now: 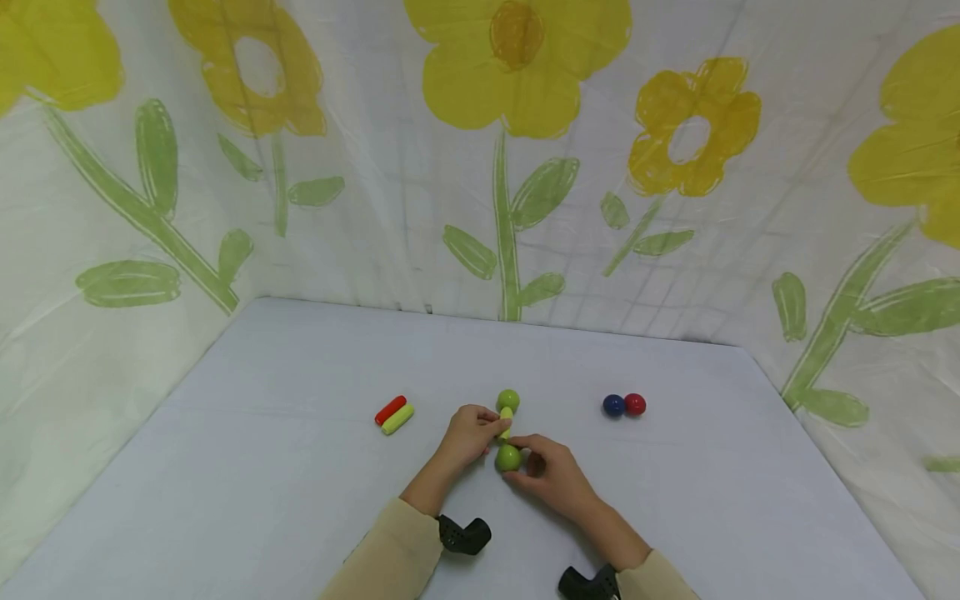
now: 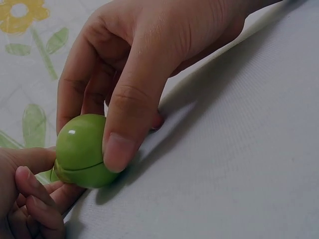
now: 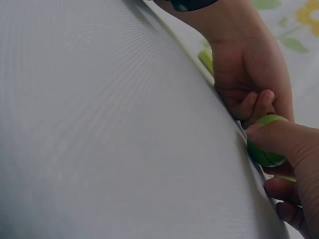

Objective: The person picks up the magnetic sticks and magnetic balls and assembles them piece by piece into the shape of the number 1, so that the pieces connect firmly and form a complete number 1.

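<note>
Your right hand [image 1: 553, 477] pinches the lower ball [image 1: 508, 458] low-centre in frame, your left hand [image 1: 467, 432] the stick [image 1: 506, 423]; ball's probably light, hard, kinda slippery, so grip its widest part.

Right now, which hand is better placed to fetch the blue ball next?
Probably the right hand: it is nearer the blue ball, though it must first release the closer green ball. The left hand is farther away, pinching a yellow stick.
</note>
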A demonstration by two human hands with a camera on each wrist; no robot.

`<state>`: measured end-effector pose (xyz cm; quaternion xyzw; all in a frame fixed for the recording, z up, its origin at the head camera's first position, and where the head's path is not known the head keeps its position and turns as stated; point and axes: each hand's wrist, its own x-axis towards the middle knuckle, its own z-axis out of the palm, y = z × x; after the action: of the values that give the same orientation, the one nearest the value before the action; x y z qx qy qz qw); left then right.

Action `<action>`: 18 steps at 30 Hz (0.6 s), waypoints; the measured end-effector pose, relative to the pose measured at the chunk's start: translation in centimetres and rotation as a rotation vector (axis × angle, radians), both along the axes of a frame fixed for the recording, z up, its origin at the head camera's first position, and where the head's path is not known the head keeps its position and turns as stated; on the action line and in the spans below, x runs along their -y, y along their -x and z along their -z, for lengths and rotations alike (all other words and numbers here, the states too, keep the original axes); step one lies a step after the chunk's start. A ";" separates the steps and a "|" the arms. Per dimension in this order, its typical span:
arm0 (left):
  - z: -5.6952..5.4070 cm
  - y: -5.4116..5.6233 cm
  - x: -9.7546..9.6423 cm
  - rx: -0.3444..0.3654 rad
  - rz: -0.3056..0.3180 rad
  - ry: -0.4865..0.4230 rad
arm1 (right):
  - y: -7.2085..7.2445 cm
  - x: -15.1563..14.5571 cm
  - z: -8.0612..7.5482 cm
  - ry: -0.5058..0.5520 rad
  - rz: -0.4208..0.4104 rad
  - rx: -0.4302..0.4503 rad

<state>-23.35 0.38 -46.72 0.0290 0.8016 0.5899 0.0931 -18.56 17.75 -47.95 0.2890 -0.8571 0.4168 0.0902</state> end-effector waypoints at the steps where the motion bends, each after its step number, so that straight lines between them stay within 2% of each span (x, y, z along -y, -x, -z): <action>1: 0.0 0.0 0.0 -0.002 0.000 0.001 | 0.0 0.1 0.0 -0.001 -0.007 -0.003; 8: -0.2 0.0 0.0 0.004 0.001 -0.012 | 0.3 0.8 0.1 0.013 -0.047 -0.026; 18: -0.3 -0.2 0.1 0.011 0.006 -0.002 | 0.3 1.1 0.1 0.006 -0.022 -0.014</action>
<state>-23.18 0.27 -46.46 0.0284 0.8003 0.5907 0.0992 -18.89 16.62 -48.04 0.3010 -0.8520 0.4183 0.0924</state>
